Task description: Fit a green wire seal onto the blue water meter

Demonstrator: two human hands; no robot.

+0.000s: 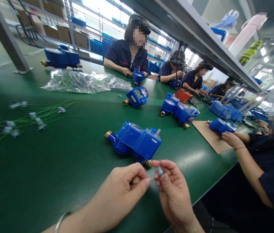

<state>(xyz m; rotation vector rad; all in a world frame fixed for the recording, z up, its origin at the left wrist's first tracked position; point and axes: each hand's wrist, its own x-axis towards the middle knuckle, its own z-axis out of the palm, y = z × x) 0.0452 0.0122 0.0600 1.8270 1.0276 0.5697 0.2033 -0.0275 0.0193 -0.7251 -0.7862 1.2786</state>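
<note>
In the head view, my right hand point(174, 194) pinches a small clear-and-blue plastic seal point(160, 171) between thumb and fingers. Close beside it, my left hand point(124, 191) is closed, thumb against forefinger, on what looks like the thin wire point(152, 177) of that seal; most of the wire is hidden or too fine to follow. Just beyond both hands a blue water meter point(137, 140) lies on the green table point(78, 181). Its near brass end point(148, 163) is right behind my fingertips.
Loose seals with green wires point(38, 121) lie at left, below a clear plastic bag point(78, 81). More blue meters point(137, 96) stand farther back. At right a co-worker's hand point(232, 139) touches a meter on cardboard point(209, 137). A shelf beam point(200, 35) slants overhead.
</note>
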